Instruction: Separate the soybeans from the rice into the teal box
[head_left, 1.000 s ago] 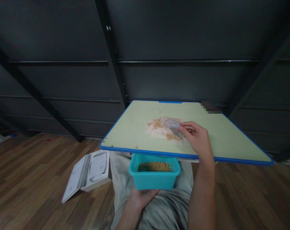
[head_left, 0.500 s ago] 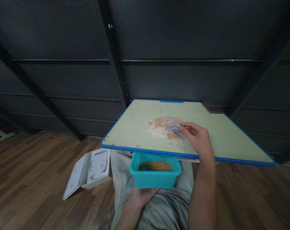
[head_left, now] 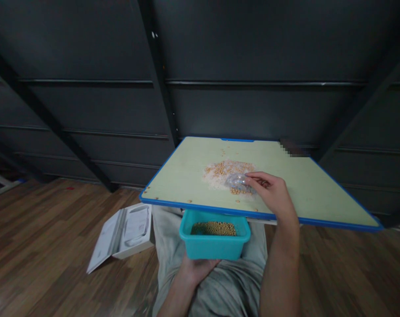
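Observation:
My right hand [head_left: 269, 189] pinches a clear, shiny plastic piece [head_left: 235, 180] between thumb and fingers; whether it is a scoop or a crumpled bag I cannot tell. It lies low over a spread pile of white rice-like grains [head_left: 213, 179] mixed with yellow-tan beans [head_left: 231, 167]. The pile rests on a pale green board [head_left: 173, 176] with a blue rim. Below the board's near edge, my left hand [head_left: 198, 269] supports a turquoise plastic tub [head_left: 214, 247] from underneath, its fingers partly hidden. Inside the tub are many beans [head_left: 216, 228].
A few stray beans [head_left: 189, 201] lie along the board's near edge. On the wooden floor [head_left: 54, 229] to the left sits an opened white box [head_left: 133, 233]. Dark panels [head_left: 252, 105] rise behind the board. The tub is over my lap [head_left: 236, 281].
My right hand has shifted slightly toward me, drawing the clear plastic piece a little left and nearer over the pile. My left hand and the tub stay put.

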Demonstrator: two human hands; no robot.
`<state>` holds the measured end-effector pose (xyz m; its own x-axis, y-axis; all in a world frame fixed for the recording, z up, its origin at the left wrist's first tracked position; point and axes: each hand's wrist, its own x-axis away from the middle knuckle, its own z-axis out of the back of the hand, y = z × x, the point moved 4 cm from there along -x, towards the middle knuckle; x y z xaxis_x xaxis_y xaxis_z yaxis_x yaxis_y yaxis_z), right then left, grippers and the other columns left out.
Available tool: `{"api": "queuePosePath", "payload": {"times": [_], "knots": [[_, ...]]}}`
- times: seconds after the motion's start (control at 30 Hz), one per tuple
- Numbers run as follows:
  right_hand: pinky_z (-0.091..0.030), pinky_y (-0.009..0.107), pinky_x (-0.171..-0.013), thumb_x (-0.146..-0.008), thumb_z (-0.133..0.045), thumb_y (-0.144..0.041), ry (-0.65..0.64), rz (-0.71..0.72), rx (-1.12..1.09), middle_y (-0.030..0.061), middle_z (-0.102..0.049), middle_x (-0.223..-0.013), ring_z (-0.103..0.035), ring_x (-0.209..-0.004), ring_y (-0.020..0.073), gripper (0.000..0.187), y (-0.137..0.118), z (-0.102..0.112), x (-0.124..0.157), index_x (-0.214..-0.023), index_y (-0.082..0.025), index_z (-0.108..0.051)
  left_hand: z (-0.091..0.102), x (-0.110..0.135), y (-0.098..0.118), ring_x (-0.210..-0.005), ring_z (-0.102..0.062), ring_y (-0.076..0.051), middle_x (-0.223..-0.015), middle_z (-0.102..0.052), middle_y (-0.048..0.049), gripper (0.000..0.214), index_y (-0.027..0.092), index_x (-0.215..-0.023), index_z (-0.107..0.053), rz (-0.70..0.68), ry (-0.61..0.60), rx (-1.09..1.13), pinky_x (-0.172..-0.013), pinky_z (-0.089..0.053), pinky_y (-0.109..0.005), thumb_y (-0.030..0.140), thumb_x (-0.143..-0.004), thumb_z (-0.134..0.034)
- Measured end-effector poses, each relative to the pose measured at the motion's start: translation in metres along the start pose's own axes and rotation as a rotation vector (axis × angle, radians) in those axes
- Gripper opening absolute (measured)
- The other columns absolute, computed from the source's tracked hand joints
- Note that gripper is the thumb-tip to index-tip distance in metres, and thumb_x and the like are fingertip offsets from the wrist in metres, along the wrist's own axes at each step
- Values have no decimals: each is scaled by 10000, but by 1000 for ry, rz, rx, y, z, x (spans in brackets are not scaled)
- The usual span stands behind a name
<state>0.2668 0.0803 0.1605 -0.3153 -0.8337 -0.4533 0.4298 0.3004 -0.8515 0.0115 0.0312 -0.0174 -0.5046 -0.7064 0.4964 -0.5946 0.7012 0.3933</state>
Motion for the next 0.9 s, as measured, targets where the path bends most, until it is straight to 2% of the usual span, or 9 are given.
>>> {"api": "queuePosePath", "payload": {"times": [0.2, 0.3, 0.47, 0.57, 0.7, 0.9], "knots": [[-554, 341, -643, -871, -822, -423, -47, 24, 20, 87, -881, -975, -713, -740, 223, 245, -2, -1, 1, -978, -225, -917, -5, 3, 2, -1367, -725, -377, -1271, -875, -81, 239, 269, -1080, -817, -24, 10, -12, -1259, -506, -547, 407, -886, -798], [-547, 338, -640, -878, -813, -421, -71, 26, 24, 75, -874, -948, -699, -727, 213, 233, -3, -2, 2, -968, -232, -914, -6, 3, 2, -1375, -719, -391, -1234, -885, -74, 296, 274, -1123, -831, -23, 23, -50, -1277, -482, -566, 447, -885, -801], [-528, 326, -624, -875, -817, -410, -114, 19, 15, 64, -868, -918, -678, -696, 197, 204, -6, -4, 3, -948, -242, -907, -9, 4, 3, -1426, -683, -400, -1309, -866, -78, 327, 261, -1137, -856, -22, 20, -94, -1237, -515, -516, 473, -933, -715], [-527, 325, -627, -853, -835, -389, -118, 0, -1, 67, -869, -913, -690, -707, 200, 182, -9, -4, 4, -927, -238, -904, -13, 7, 4, -1395, -698, -423, -1280, -873, -97, 409, 253, -1206, -850, -38, 36, -123, -1246, -498, -555, 524, -925, -729], [-546, 333, -650, -841, -843, -380, -146, -14, -26, 68, -873, -917, -724, -739, 215, 165, -11, -5, 5, -913, -242, -900, -24, 12, 6, -1317, -743, -432, -1235, -886, -95, 544, 274, -1350, -808, -55, 22, -152, -1281, -442, -612, 622, -956, -669], [-576, 343, -680, -836, -852, -375, -197, -13, -54, 57, -866, -871, -760, -754, 225, 149, -12, -7, 5, -900, -247, -895, -24, 11, 7, -1308, -757, -411, -1189, -897, -95, 482, 254, -1307, -827, -54, 8, -113, -1285, -445, -576, 562, -991, -631]]}}
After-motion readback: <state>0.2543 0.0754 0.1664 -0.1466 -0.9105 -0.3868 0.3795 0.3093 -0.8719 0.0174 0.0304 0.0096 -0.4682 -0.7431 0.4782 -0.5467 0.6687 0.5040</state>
